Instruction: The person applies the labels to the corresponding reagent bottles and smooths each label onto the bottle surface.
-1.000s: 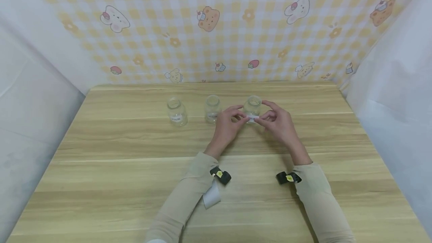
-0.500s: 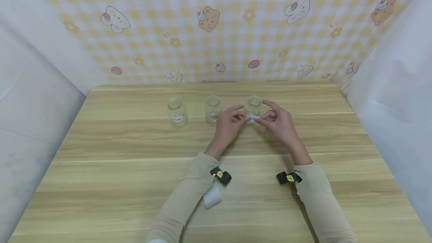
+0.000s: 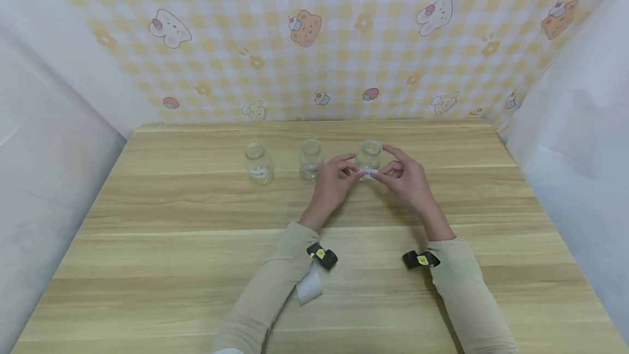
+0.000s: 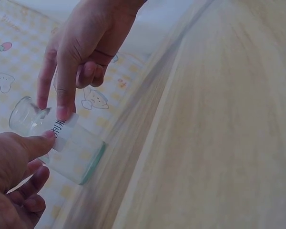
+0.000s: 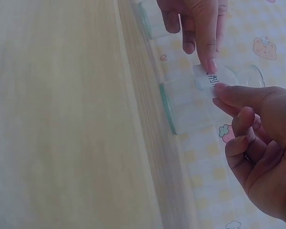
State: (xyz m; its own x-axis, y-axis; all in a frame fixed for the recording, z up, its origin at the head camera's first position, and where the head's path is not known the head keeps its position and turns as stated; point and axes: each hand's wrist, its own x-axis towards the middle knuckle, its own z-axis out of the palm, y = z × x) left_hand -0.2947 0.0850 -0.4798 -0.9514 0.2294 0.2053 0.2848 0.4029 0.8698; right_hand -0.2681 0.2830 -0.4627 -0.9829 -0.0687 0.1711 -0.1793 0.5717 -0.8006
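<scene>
In the head view a clear glass jar (image 3: 369, 159), the rightmost of three, stands upright on the wooden table between both hands. A small white label (image 3: 369, 173) with black characters lies across its front. The left hand (image 3: 331, 183) holds the jar from the left, its thumb pressing one end of the label. From the other side the right hand (image 3: 407, 180) grips it, thumb on the label's right end and a finger reaching around near the neck. Both thumbs show on the label (image 4: 62, 134) in the left wrist view. The right wrist view shows the jar's glass wall (image 5: 183, 110) and base.
Two more labelled glass jars, a middle one (image 3: 311, 158) and a left one (image 3: 257, 164), stand in a row to the left. A piece of white paper (image 3: 309, 287) lies beside the left forearm. Behind the table (image 3: 196, 266) hangs a yellow checked cloth (image 3: 339, 64).
</scene>
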